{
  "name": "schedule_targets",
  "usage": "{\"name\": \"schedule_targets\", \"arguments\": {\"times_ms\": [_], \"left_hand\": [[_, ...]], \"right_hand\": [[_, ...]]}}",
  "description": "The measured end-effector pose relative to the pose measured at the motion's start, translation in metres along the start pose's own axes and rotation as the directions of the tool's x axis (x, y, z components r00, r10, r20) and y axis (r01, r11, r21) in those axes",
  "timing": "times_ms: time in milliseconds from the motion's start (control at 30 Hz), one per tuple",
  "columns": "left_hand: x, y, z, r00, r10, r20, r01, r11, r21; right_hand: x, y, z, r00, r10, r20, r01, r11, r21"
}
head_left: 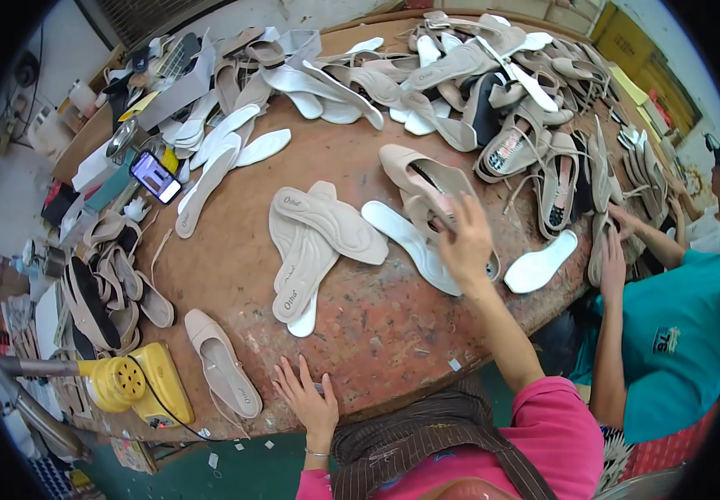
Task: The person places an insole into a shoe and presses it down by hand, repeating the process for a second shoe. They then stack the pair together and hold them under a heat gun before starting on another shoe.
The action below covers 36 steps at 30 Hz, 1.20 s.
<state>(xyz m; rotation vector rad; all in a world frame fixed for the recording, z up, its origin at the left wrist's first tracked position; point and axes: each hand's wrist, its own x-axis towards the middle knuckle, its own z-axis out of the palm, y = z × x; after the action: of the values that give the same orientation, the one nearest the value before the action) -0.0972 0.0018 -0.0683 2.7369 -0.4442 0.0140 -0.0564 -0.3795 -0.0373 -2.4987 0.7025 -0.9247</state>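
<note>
My right hand point(466, 247) reaches across the table with its fingers closed on the side of a beige shoe point(401, 160). Under and beside that shoe lies part of a second one, mostly hidden by my hand. Just left of them is a white insole point(389, 223). Resting on the table's near edge, my left hand point(308, 398) has its fingers spread; a small dark thing shows beside the palm, and I cannot tell whether it is held. Left of it lies a finished-looking beige shoe point(220, 367). Several beige padded insoles point(339, 225) are stacked mid-table.
Shoes and insoles pile along the far side point(460, 67). A phone point(156, 177) leans at the left, above more shoes point(114, 283). A yellow machine point(151, 383) stands at the near left. A white insole point(541, 262) lies right, near a co-worker point(668, 333) handling a shoe.
</note>
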Motion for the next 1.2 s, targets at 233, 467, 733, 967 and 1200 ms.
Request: {"name": "schedule_targets", "arguments": {"times_ms": [233,467,733,967,1200], "left_hand": [[0.005,0.002,-0.004,0.998,-0.014,0.055,0.014,1.0,0.003],[0.005,-0.004,0.0,0.999,-0.033,0.032,0.032,0.999,0.01],[-0.003,-0.02,0.021,0.998,-0.033,0.056,0.025,0.99,0.138],[0.016,-0.029,0.026,0.971,-0.106,0.212,0.08,0.989,0.127],[0.012,-0.042,0.036,0.897,-0.185,0.402,0.075,0.959,0.273]], "right_hand": [[0.081,-0.015,-0.033,0.985,-0.139,-0.101,0.1,0.941,-0.322],[0.275,-0.005,0.102,0.941,-0.282,0.189,0.282,0.959,0.03],[0.436,0.057,0.23,0.727,0.073,0.683,-0.136,0.99,0.039],[0.445,0.075,0.256,0.943,0.128,0.306,-0.034,0.955,-0.295],[0.475,0.125,0.249,0.896,0.254,0.365,0.005,0.815,-0.579]]}}
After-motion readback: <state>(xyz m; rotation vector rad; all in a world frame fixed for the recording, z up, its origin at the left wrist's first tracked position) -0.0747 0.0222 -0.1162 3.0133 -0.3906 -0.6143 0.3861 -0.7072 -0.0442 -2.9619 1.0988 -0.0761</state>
